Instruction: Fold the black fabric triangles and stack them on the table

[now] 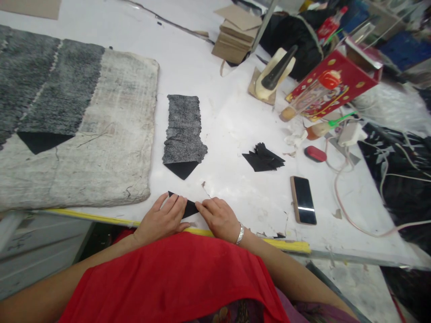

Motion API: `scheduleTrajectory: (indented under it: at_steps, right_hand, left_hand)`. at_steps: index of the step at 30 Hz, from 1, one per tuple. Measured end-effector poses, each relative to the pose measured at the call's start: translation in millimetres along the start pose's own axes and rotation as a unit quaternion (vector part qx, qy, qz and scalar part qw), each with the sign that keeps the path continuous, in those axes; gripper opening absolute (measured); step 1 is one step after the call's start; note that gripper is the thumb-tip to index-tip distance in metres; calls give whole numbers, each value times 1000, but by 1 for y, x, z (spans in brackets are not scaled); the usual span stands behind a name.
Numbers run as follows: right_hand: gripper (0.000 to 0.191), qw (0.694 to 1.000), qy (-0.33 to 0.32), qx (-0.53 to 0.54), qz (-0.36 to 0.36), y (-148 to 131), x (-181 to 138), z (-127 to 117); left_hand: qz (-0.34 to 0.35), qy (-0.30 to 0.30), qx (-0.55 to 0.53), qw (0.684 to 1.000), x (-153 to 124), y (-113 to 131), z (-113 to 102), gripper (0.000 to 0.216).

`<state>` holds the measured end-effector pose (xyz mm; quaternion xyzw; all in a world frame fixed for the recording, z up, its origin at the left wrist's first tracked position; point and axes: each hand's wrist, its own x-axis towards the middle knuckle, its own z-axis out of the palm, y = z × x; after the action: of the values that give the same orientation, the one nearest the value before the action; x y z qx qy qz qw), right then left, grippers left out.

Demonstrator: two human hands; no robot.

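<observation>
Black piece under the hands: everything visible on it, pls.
The black piece looks like plain, matte fabric, with a pointed corner at its upper left. It lies near the front edge of the white table, on the near side of the gray textured strip and apart from it. The left hand covers much of it; the right hand has fingertips at its right end. Its full outline is hidden.

One black piece [191, 209] at two hands [168, 217] [220, 220]; one speckled strip [183, 128] ahead of them; to their right, one phone [305, 202] and one black pile [264, 160] (overlapping pieces, uncountable).
</observation>
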<state>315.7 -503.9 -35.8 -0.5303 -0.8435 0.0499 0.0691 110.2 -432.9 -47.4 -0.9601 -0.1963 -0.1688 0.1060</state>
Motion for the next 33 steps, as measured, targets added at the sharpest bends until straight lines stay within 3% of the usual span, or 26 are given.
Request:
scheduleTrajectory:
  at_steps: [19,28,33]
  right_hand:
    - [25,997,62,-35,-21,3,-24,3]
    - [26,996,78,-10,28,6,-38,3]
    - [29,996,91,-12,12,0,-33,7]
  left_hand:
    - [27,-25,-7,999,9,19,7,47]
    - [50,-11,16,999,11,18,5,49]
    - [41,-30,-7,999,9,19,7,50]
